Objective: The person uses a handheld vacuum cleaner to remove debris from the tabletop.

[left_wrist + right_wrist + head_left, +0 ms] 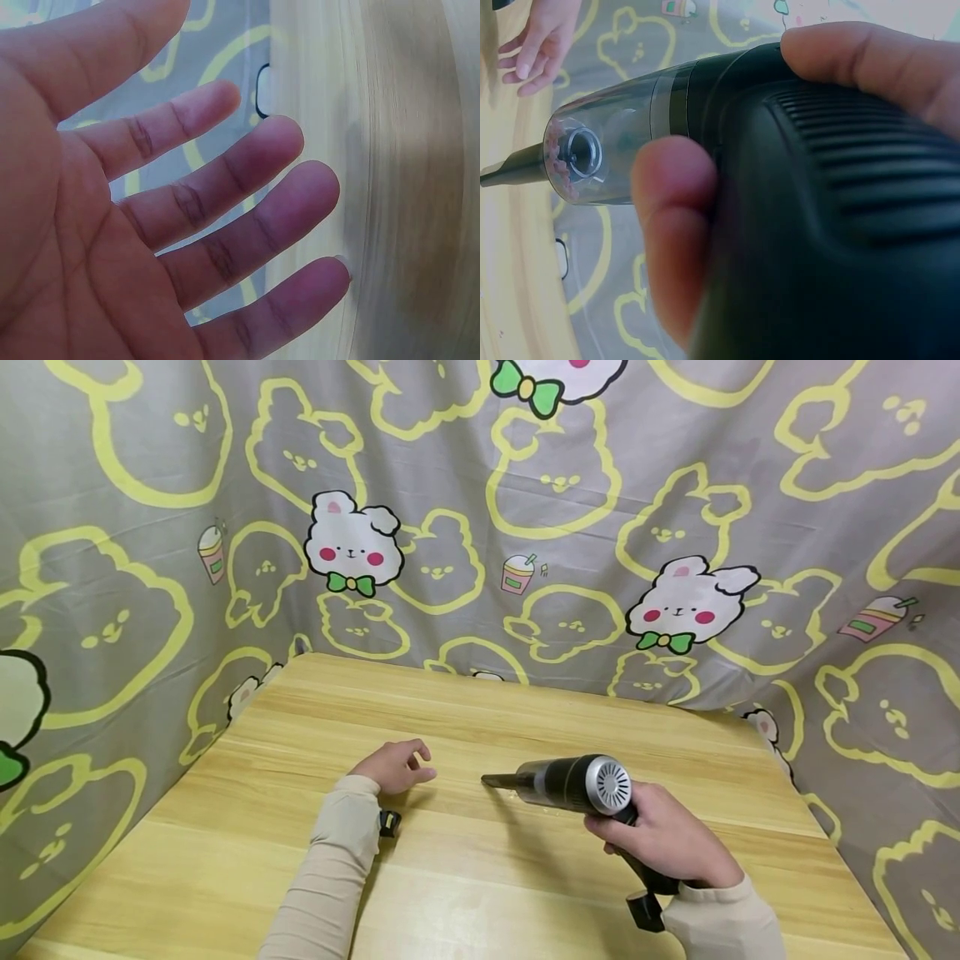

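Here, a patterned grey curtain (pixel 442 464) hangs around the wooden bench (pixel 450 885). Above the bench's middle, a handheld vacuum (pixel 562 783) is gripped by the right hand (pixel 671 835); the left hand (pixel 392 767), fingers spread, is left of it. Its clear chamber (pixel 626 142) contains tiny pinkish bits (pixel 557 161).

Table (pixel 435 893) in front, cloth (pixel 442 552) right behind it — and hanging along its left and right sides too! Over the table, left of centre, there's the left hand (pixel 393 767), with a small block (pixel 390 823) on the inner side of its wrist. Across on the right, the right hand (pixel 671 839) wraps the handheld vacuum (pixel 558 785), whose nozzle (pixel 497 782) points left, near the left hand but apart from it — table contact, hard to tell! Bits (pixel 557 161) sit inside the chamber (pixel 622 127), at the nozzle end. A second block (pixel 647 912) is just left of the right sleeve (pixel 723 922).
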Tool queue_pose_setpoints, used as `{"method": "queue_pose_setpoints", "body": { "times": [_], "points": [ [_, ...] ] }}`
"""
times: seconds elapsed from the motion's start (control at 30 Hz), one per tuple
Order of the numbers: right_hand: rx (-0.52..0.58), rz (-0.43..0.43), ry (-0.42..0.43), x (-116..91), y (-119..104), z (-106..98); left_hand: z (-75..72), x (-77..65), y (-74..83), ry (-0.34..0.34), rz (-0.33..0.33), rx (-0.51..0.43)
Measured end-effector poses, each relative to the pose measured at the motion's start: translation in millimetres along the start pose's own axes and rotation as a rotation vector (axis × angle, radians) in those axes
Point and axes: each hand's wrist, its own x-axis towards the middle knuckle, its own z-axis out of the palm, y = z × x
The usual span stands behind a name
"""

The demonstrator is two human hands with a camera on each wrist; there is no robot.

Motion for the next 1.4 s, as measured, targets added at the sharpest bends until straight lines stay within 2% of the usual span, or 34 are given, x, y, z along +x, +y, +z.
{"method": "queue_pose_setpoints", "body": {
  "times": [0.33, 0.67, 1.4],
  "points": [
    [-0.025, 0.027, 0.029, -3, 5, -7, 4.9, 1.8, 8.8, -0.008, 0.033, 0.014],
    [-0.044, 0.048, 0.043, -8, 6, -14, 7.6, 2.2, 12.2, -0.020, 0.036, 0.018],
    [-0.035, 0.002, 0.028, -12, 8, -18, 13.5, 6.4, 15.3, -0.029, 0.050, 0.028]
  ]
}}
